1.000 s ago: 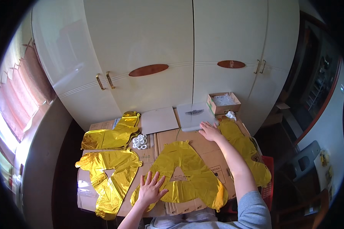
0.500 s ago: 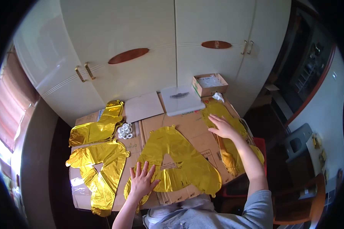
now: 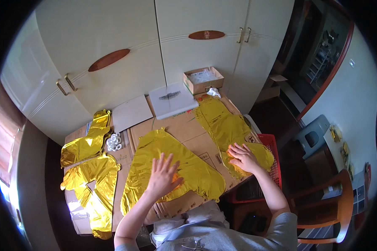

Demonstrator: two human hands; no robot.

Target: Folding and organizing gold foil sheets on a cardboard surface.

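Left hand: fingers spread over middle gold foil shape on cardboard | Right hand: loosely spread at right gold foil shape | Risk: dragging palm could crease foil or slide it toward red basket

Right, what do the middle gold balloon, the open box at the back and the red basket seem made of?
Middle gold balloon: probably metallised plastic film, shiny and creased, with bright highlights.
Open box: apparently cardboard, matt brown, with flat walls.
Red basket: likely moulded plastic; its perforated wall suggests this, its finish hard to judge.
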